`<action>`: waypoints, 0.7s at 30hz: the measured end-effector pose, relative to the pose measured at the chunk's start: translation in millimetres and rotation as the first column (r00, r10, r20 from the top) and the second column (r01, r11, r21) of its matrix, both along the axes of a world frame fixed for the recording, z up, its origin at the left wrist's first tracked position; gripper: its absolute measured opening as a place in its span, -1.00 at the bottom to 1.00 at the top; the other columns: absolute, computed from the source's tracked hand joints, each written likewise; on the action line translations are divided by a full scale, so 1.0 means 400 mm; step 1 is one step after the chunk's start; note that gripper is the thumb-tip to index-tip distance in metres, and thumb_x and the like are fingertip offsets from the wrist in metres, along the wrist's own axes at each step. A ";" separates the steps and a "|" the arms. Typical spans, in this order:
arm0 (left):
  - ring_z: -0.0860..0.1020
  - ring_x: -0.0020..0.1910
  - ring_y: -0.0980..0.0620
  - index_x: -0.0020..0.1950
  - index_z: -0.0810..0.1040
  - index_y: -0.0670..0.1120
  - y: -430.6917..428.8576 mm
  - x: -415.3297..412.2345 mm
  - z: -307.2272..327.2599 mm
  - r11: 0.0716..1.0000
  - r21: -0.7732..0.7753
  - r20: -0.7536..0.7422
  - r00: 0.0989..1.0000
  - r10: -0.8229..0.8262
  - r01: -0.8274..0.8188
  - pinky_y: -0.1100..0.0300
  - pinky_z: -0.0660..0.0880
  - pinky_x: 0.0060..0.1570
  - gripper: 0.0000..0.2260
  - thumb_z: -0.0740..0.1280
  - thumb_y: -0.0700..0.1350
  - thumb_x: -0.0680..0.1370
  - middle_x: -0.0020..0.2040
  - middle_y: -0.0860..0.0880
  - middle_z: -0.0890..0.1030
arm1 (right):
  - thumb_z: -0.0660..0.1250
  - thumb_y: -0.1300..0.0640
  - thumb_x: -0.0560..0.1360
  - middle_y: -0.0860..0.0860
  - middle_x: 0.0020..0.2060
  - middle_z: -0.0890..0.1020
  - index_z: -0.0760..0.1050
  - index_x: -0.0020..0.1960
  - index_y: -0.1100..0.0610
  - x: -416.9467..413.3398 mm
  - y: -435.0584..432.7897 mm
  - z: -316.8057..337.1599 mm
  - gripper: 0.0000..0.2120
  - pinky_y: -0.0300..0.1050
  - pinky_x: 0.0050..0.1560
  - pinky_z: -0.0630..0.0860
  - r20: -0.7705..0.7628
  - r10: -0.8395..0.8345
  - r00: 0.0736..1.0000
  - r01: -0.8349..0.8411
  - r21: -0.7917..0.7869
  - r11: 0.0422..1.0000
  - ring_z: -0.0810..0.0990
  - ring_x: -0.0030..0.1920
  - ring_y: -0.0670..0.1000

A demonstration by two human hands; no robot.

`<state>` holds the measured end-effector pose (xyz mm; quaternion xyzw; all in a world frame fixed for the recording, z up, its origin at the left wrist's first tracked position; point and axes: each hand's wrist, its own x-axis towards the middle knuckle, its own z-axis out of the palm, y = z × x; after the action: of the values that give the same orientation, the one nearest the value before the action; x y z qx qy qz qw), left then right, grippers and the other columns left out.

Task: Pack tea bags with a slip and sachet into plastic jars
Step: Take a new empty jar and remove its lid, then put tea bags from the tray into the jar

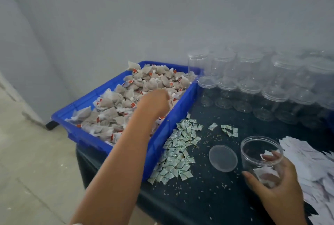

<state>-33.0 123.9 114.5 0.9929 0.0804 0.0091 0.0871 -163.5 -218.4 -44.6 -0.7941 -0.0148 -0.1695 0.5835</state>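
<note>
A blue crate (182, 109) on the table's left end is heaped with pyramid tea bags (115, 102) with red tags. My left hand (154, 101) reaches into the heap, fingers curled down among the bags; what it grips is hidden. My right hand (276, 186) holds an open clear plastic jar (260, 149) at the front right, with a white slip and sachet inside. The jar's lid (223, 158) lies flat just left of it. A pile of small green-white sachets (178, 150) lies beside the crate.
Several capped empty jars (253, 87) stand stacked in rows at the back right. A spread of white paper slips (310, 163) covers the right edge. The dark table cover (204, 197) is strewn with tea crumbs. A grey wall rises behind, and the floor lies to the left.
</note>
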 end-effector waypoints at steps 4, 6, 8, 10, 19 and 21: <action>0.51 0.28 -0.15 0.62 0.30 0.11 0.080 0.010 -0.053 0.961 0.221 -0.576 0.817 -0.006 0.164 -0.05 0.49 0.18 -0.41 0.35 -0.11 0.60 0.49 -0.06 0.47 | 0.69 -0.13 0.09 -0.48 0.15 0.59 0.38 0.27 -0.55 0.003 0.004 0.000 -0.14 -0.19 -0.17 0.59 0.006 -0.007 1.000 0.007 0.005 1.000 0.69 -0.01 -0.05; 0.56 0.17 -0.13 0.59 0.28 0.21 0.092 0.010 -0.084 0.983 0.129 -0.594 0.804 -0.029 0.131 0.00 0.48 0.02 -0.41 0.29 -0.16 0.60 0.46 -0.06 0.50 | 0.68 -0.16 0.09 -0.45 0.15 0.60 0.37 0.26 -0.56 0.003 0.006 0.002 -0.14 -0.17 -0.12 0.58 0.010 -0.015 1.000 0.015 0.003 1.000 0.69 -0.01 -0.05; 0.66 -0.16 -0.01 0.40 0.47 0.13 0.091 0.011 -0.097 0.998 0.012 -0.507 0.861 -0.041 0.054 0.15 0.50 -0.24 -0.57 0.29 -0.23 0.58 0.15 -0.02 0.67 | 0.68 -0.21 0.08 -0.35 0.20 0.62 0.36 0.27 -0.56 0.002 0.006 0.003 -0.13 -0.12 -0.06 0.59 0.002 -0.028 1.000 0.028 0.004 1.000 0.68 0.03 -0.06; 0.61 -0.31 0.04 0.18 0.57 0.04 0.089 0.017 -0.100 0.999 -0.032 -0.433 0.900 -0.043 0.032 0.21 0.43 -0.37 -0.71 0.32 -0.28 0.55 -0.08 0.00 0.67 | 0.67 -0.23 0.09 -0.27 0.24 0.60 0.34 0.28 -0.58 0.002 0.007 0.004 -0.13 -0.13 -0.04 0.57 -0.007 -0.037 0.999 0.037 0.012 0.999 0.66 0.06 -0.12; 0.53 -0.15 -0.06 -0.16 0.50 -0.12 0.122 0.020 -0.059 0.891 -0.450 0.034 0.996 0.084 -0.059 0.05 0.49 -0.15 -0.92 0.30 -0.15 0.52 -0.16 -0.08 0.59 | 0.65 -0.30 0.10 -0.41 0.25 0.57 0.32 0.30 -0.57 -0.001 0.001 0.009 -0.13 -0.14 -0.07 0.58 -0.038 -0.035 0.999 0.036 0.021 0.999 0.66 0.00 -0.22; 0.48 -0.20 -0.05 -0.18 0.48 -0.12 0.112 0.022 -0.040 0.724 -0.688 0.088 0.985 0.148 -0.047 -0.01 0.54 -0.17 -0.90 0.29 -0.13 0.52 -0.21 -0.14 0.52 | 0.63 -0.34 0.08 -0.49 0.19 0.54 0.29 0.28 -0.61 -0.002 0.001 0.013 -0.13 -0.18 -0.09 0.54 -0.041 -0.037 0.998 0.038 0.013 0.999 0.62 0.00 -0.28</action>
<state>-24.0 168.6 98.4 0.8825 0.1240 0.0515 0.4507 -164.3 -217.9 -39.5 -0.7935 0.0133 -0.1642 0.5858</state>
